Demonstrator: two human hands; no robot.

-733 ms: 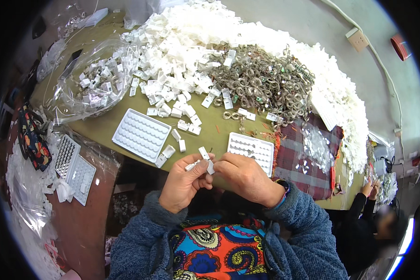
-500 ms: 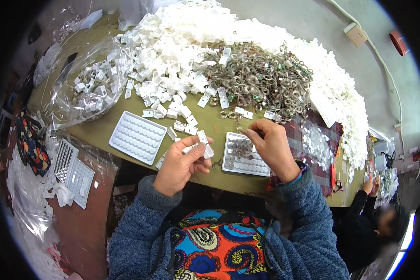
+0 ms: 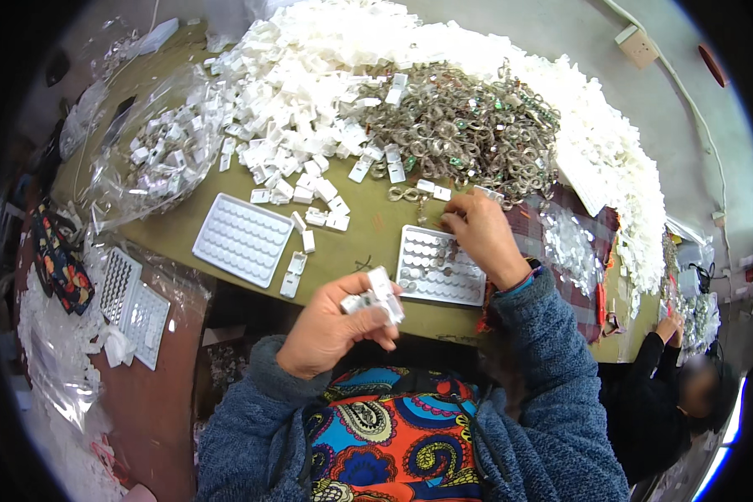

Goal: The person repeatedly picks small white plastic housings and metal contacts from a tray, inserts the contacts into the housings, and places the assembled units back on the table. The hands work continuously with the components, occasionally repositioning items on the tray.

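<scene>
Several small white plastic cases (image 3: 375, 299) are gripped between the thumb and fingers of my left hand (image 3: 326, 335), just left of a white tray and over the table's front edge. That tray (image 3: 408, 241) has rows of round hollows, with silvery disc-shaped pieces (image 3: 431, 259) in some of them. At its far right side is my right hand (image 3: 485, 238), fingers curled together and pointing down; whatever they pinch is hidden. Just beyond the tray lies a small wire-like piece (image 3: 422, 211). White cases (image 3: 433, 190) lie near my right fingertips.
A second hollowed tray (image 3: 244, 238) lies to the left, with loose white cases (image 3: 294, 274) beside it. Behind are a large heap of white cases (image 3: 309, 75) and a pile of coiled wires (image 3: 468, 125). A clear bag (image 3: 163, 159) sits far left. A co-worker's hands (image 3: 669, 326) show at right.
My left hand has come nearer my body and slightly right, still holding the white cases. My right hand has shifted a little away from me, toward the tray's far side.
</scene>
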